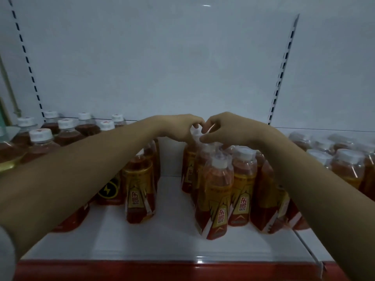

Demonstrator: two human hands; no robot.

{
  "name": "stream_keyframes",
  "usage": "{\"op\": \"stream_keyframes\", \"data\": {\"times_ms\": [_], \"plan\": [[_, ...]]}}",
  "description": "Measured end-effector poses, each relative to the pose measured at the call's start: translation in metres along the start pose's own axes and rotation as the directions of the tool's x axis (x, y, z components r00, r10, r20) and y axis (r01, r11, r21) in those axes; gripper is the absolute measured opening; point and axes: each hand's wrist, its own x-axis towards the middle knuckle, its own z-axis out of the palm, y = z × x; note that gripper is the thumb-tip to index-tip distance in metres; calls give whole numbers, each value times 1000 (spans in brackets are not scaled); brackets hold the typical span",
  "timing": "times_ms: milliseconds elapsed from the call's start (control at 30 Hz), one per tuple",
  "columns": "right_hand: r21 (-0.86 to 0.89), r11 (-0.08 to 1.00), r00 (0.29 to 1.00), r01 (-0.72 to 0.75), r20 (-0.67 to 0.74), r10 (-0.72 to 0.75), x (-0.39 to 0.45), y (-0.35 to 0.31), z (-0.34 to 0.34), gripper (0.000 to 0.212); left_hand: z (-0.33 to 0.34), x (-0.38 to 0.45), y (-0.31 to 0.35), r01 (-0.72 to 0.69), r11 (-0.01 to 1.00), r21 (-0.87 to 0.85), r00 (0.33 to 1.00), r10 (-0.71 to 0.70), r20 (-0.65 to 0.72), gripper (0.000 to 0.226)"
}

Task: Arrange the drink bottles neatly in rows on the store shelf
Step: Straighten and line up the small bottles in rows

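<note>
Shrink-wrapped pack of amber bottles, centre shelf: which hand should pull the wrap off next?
Probably right. The right hand is directly above the shrink-wrapped pack of amber bottles, fingers at its top film. The left hand reaches across from over the loose bottles.

two bare forearms enter from the lower left and lower right of the frame. the left hand (180,126) and right hand (227,128) wear nothing: no gloves, rings, watch or sleeves in sight.

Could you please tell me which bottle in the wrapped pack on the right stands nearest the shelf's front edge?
The front bottle of the wrapped pack, white-capped, label facing out; the other pack bottles stand behind or beside it, farther from the red shelf edge.
</note>
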Motion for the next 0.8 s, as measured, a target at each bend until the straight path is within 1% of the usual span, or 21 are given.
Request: {"op": "stream_keyframes", "data": {"times_ms": [67, 100, 167, 200, 267, 333, 433, 533, 667, 800], "plan": [[-68, 997, 998, -24, 59, 28, 8, 4, -1, 27, 4, 9, -3, -48, 999, -1, 996, 48, 74, 47], [-109, 994, 997, -28, 75, 36, 11, 6, -2, 30, 7, 16, -7, -71, 997, 9, 992, 70, 103, 51], [-163, 986, 993, -31, 105, 48, 15, 5, -6, 34, 13, 23, -11, -109, 993, 49, 988, 103, 119, 68], [-182, 983, 989, -29, 138, 55, 17, 4, -8, 37, 14, 26, -13, -129, 990, 60, 984, 120, 128, 73], [-240, 971, 968, -16, 238, 75, 19, 2, -9, 44, 14, 31, -15, -144, 987, 74, 979, 131, 154, 64], [-302, 953, 951, -8, 294, 101, 22, 1, -5, 49, 9, 35, -16, -146, 985, 90, 976, 129, 177, 60], [-266, 963, 949, -46, 290, 125, 28, 2, -1, 46, 6, 40, -21, -153, 986, 73, 975, 138, 173, 63], [-185, 980, 958, -75, 260, 123, 32, 5, 0, 44, 2, 41, -33, -97, 995, 19, 981, 93, 168, 54], [-184, 978, 970, -96, 203, 133, 41, 4, 4, 45, -6, 39, -44, -23, 996, 81, 985, 8, 175, 49], [-93, 988, 979, -124, 151, 137, 49, 1, 7, 47, -14, 39, -55, 11, 982, 188, 984, -44, 172, 54]]}}
